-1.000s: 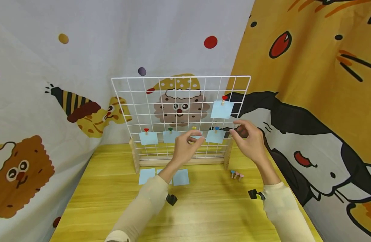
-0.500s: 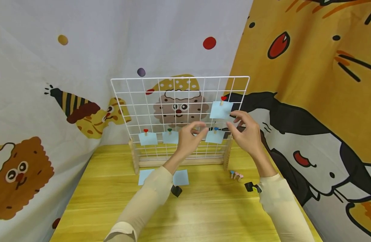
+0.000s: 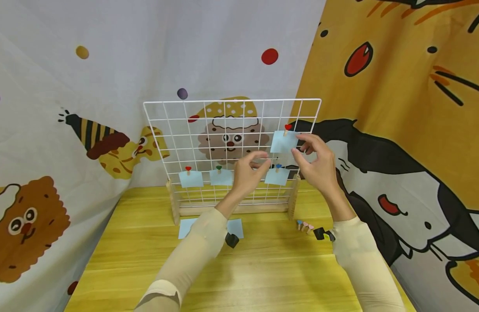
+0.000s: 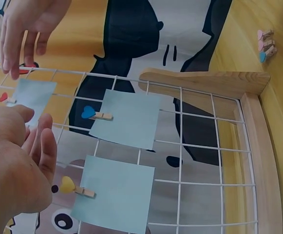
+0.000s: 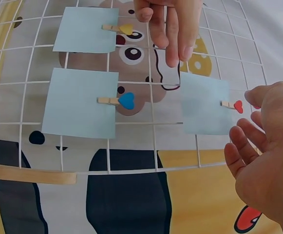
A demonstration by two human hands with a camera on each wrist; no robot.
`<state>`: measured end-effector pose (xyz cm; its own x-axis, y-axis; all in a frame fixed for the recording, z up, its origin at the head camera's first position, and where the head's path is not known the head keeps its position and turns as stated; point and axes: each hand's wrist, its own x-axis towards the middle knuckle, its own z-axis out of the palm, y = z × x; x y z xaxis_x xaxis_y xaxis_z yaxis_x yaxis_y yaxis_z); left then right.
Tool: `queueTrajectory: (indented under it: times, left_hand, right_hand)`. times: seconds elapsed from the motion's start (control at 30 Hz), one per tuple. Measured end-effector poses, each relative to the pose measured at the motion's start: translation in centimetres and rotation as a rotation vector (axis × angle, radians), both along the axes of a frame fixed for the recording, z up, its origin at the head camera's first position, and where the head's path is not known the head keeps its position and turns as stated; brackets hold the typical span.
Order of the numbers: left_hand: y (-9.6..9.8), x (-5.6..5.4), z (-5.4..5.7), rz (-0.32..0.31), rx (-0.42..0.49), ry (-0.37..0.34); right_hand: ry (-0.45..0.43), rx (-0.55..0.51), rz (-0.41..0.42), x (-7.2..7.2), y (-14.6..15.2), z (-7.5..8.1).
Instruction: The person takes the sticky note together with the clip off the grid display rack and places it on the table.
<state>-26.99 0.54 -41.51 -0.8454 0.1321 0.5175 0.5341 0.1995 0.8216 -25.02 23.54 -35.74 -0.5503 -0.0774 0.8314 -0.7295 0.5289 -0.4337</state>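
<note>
On the white wire grid [image 3: 226, 101], a light-blue note [image 3: 283, 142] hangs at the upper right from a clothespin with a red heart [image 3: 288, 127]. My right hand [image 3: 320, 167] is beside its right edge, thumb and fingers apart; whether the fingertips touch the paper I cannot tell. My left hand [image 3: 248, 173] hovers near its lower left, fingers loosely bent around nothing. Below hang several notes, one with a blue-heart clothespin [image 5: 126, 101], another with a yellow-heart clothespin [image 4: 68, 184]. In the head view the left hand hides the yellow-heart one.
A wooden base [image 3: 231, 209] holds the grid upright on the wooden table [image 3: 262, 268]. Spare blue notes [image 3: 187, 226] lie in front, partly behind the left sleeve. Several small heart clothespins [image 3: 304, 226] lie at the right, close to the right wrist's black camera [image 3: 319, 234].
Both hands have risen toward the upper right note. The right hand has come in from the right up to its edge, and the left has shifted right. The notes stay in place.
</note>
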Motion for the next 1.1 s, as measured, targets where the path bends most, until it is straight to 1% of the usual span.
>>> queueTrajectory:
  times: [0.23, 0.4, 0.63, 0.77, 0.87, 1.1]
  left_hand:
    - [0.5, -0.2, 0.5, -0.012, 0.041, -0.004]
    - [0.9, -0.4, 0.8, -0.017, 0.045, -0.01]
    - [1.2, -0.6, 0.9, 0.007, 0.045, -0.01]
    - [1.4, -0.6, 0.9, 0.034, 0.04, -0.004]
    - [1.4, -0.6, 1.0, 0.041, 0.036, 0.003]
    - [1.4, -0.8, 1.2, 0.01, 0.054, 0.011]
  right_hand:
    - [0.022, -0.001, 0.003, -0.5, -0.2, 0.7]
    - [0.019, 0.022, -0.005, -0.8, -0.3, 1.2]
    - [0.03, 0.057, 0.001, -1.3, -0.6, 2.0]
    - [0.042, 0.069, 0.009, -1.9, -0.7, 2.0]
    - [0.05, 0.081, 0.008, -2.2, -0.8, 2.1]
    - [0.078, 0.134, -0.01, -2.4, -1.2, 2.5]
